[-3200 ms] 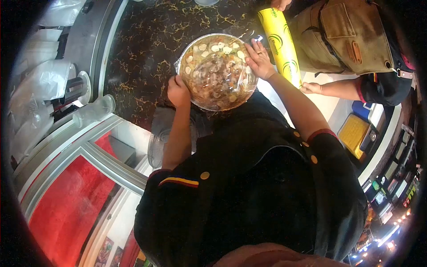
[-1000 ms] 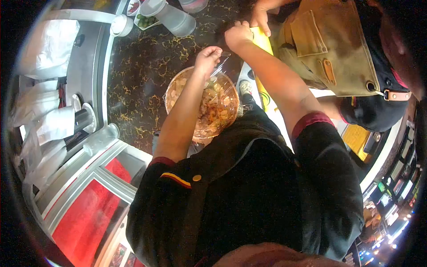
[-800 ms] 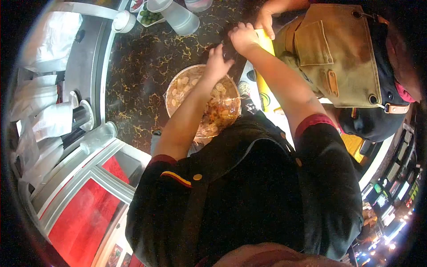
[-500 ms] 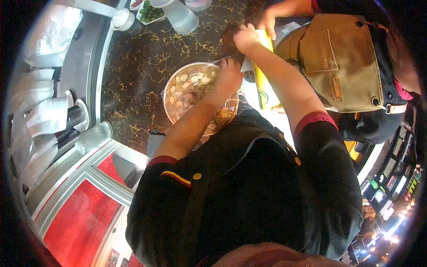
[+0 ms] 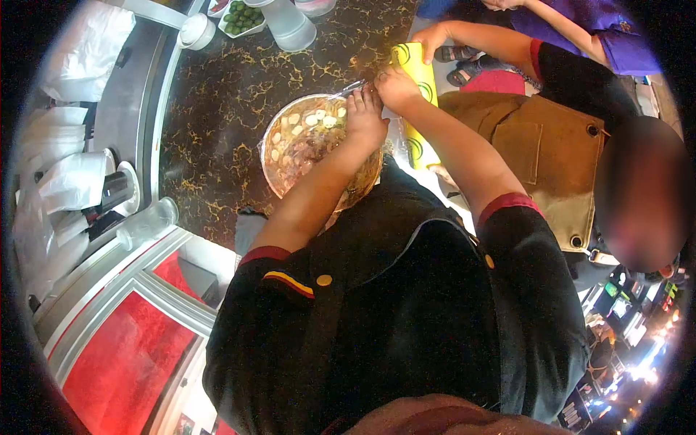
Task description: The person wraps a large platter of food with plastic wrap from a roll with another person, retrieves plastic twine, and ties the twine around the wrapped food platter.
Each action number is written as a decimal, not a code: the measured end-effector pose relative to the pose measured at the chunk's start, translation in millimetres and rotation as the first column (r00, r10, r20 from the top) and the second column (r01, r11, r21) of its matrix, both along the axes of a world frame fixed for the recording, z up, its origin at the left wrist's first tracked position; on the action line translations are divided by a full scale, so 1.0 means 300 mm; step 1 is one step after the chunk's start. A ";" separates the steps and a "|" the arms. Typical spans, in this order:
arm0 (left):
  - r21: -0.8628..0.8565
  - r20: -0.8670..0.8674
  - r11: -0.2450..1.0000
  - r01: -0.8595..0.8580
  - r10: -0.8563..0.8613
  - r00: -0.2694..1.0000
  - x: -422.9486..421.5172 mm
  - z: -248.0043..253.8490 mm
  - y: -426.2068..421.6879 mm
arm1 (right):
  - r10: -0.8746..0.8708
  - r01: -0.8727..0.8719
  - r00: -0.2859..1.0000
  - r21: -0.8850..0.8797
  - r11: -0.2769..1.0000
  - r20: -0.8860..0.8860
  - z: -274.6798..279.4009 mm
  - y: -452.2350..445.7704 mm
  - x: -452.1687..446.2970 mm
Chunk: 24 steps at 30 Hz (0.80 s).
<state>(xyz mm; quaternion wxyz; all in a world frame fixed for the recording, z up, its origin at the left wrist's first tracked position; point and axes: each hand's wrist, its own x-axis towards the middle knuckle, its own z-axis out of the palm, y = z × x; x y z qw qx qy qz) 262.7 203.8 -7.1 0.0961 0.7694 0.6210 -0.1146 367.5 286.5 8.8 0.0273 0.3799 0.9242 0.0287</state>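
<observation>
A round pan of food (image 5: 319,134), with pale slices on top, sits on the counter; shiny clear plastic wrap (image 5: 395,134) seems to run from it towards a yellow box (image 5: 415,101). My left hand (image 5: 366,118) lies over the pan's right rim, fingers stretched out. Close beside its fingertips, my right hand (image 5: 397,89) is closed at the left side of the box; what it grips is hidden. A thin shiny strip (image 5: 348,90) shows at the pan's upper edge, too unclear to name. A co-worker's hand (image 5: 433,40) holds the box's upper end.
The co-worker in a brown apron (image 5: 536,145) stands close on the right. Along the back are a bowl of green fruits (image 5: 243,18) and a translucent pitcher (image 5: 291,29). A white container (image 5: 196,31) and stacked white bags (image 5: 83,58) line the left. Another person in purple (image 5: 627,51) is beyond.
My left hand's fingers have straightened against the rim. My right hand has shifted down and left, close to the left. The yellow box has tilted and moved left; the co-worker has leaned in.
</observation>
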 end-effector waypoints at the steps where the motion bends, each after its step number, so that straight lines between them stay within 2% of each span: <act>1: 0.004 -0.004 1.000 -0.003 0.003 1.000 -0.002 -0.001 0.000 | 0.002 -0.002 1.000 0.003 1.000 -0.003 0.010 -0.005 -0.001; 3: 0.000 -0.007 1.000 -0.012 0.012 1.000 -0.002 0.001 0.002 | -0.054 0.057 0.985 -0.016 0.998 0.165 0.033 -0.013 -0.001; 7: -0.032 -0.024 0.999 -0.030 0.029 0.999 0.007 0.020 0.004 | -0.081 0.097 0.964 -0.053 0.994 0.253 0.068 -0.029 0.011; 12: -0.049 -0.053 0.999 -0.020 0.017 0.998 0.011 0.037 0.005 | -0.124 0.158 0.887 -0.039 0.987 0.445 0.111 -0.069 0.011; 19: -0.065 -0.079 0.998 -0.016 0.011 0.997 0.016 0.041 0.003 | -0.078 0.130 0.782 -0.039 0.991 0.618 0.051 -0.094 0.023; 24: -0.092 -0.086 0.995 -0.031 0.023 0.996 0.025 0.032 0.010 | 0.007 0.267 0.640 -0.230 0.936 0.769 0.116 -0.078 0.036</act>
